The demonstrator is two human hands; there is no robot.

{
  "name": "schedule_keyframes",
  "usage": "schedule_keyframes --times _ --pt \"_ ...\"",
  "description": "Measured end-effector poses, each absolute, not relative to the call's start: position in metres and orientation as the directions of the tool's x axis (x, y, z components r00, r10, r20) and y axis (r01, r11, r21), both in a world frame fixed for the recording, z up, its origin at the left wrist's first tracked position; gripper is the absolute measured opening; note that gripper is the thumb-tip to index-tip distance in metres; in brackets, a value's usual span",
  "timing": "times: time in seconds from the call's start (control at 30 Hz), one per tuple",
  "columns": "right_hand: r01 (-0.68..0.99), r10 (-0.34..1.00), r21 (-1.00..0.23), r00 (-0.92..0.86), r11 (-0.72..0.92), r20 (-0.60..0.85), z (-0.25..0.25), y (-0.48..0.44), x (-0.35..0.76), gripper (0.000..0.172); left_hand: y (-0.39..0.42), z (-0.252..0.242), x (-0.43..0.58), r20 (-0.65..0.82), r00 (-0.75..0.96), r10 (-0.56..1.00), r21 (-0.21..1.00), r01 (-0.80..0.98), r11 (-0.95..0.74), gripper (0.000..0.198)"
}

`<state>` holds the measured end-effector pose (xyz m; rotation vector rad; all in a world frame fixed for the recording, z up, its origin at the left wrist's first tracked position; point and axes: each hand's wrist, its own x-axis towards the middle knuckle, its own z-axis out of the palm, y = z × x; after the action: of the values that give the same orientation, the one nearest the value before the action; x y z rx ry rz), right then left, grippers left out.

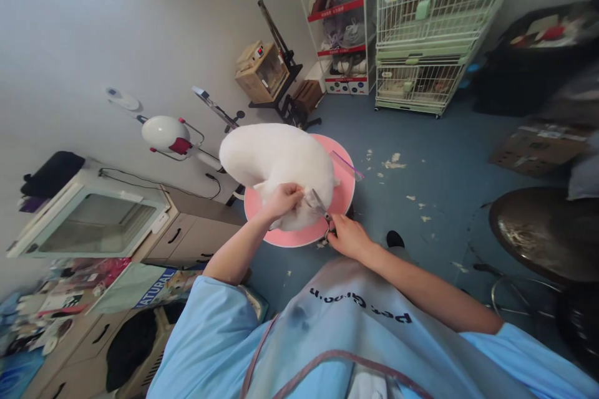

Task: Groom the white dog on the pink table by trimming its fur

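Note:
A white fluffy dog (285, 153) is on a round pink grooming table (345, 193) in front of me. Its face is not clearly visible. My left hand (284, 199) is closed, its fingertips pinching the white fur at the near side of the dog. In my right hand (350, 237) is a pair of scissors (319, 204), with fingers at the handles. The blades point up and left, against the fur just right of my left fingertips. Behind the dog, a thin purple comb-like strip (347, 164) lies across the table's right edge.
A white dryer head (166, 133) on an arm stands left of the table. Cabinets (178, 234) line the left wall. Wire cages (421, 31) and a shelf rack (344, 31) stand behind. White fur clumps (395, 161) dot the blue floor; a round stool (538, 230) is at right.

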<state>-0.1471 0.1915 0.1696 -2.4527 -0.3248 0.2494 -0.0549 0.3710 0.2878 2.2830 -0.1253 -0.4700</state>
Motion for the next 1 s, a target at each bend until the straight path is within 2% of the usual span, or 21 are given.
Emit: schedule_keyframes --times 0.2,0.37,0.53,0.6,0.7,0.8,0.9,1.0 --pt "0.166 0.284 -0.63 0.955 -0.758 -0.091 0.169 0.192 -0.143 0.024 0.369 0.29 -0.055 -0.3 0.923 -0.241 0.729 0.059 -0.682 0.012" --pt "0.12 0.261 -0.735 0.962 -0.667 -0.079 0.163 0.191 -0.14 0.017 0.371 0.287 -0.052 -0.228 0.943 -0.241 0.719 -0.004 -0.695 0.011" --pt "0.168 0.341 -0.822 0.939 -0.543 -0.033 0.151 0.195 -0.149 0.018 0.369 0.287 -0.051 -0.167 0.941 -0.295 0.706 -0.095 -0.702 0.014" --pt "0.164 0.314 -0.875 0.949 -0.456 0.014 0.15 0.196 -0.148 0.019 0.368 0.288 -0.053 -0.145 0.931 -0.336 0.7 -0.143 -0.7 0.016" --pt "0.089 0.196 -0.957 0.98 -0.278 0.034 0.157 0.195 -0.137 0.016 0.368 0.288 -0.055 -0.133 0.886 -0.444 0.669 -0.25 -0.7 0.019" --pt "0.059 0.107 -0.987 0.993 -0.151 0.043 0.174 0.194 -0.118 0.022 0.368 0.286 -0.057 -0.157 0.817 -0.556 0.624 -0.354 -0.697 0.021" --pt "0.097 0.137 -0.99 0.987 -0.104 0.082 0.188 0.195 -0.101 0.025 0.368 0.284 -0.059 -0.166 0.787 -0.595 0.598 -0.399 -0.695 0.022" --pt "0.122 0.147 -0.985 0.984 -0.119 0.104 0.191 0.195 -0.091 0.026 0.369 0.282 -0.065 -0.135 0.831 -0.539 0.599 -0.365 -0.713 0.027"
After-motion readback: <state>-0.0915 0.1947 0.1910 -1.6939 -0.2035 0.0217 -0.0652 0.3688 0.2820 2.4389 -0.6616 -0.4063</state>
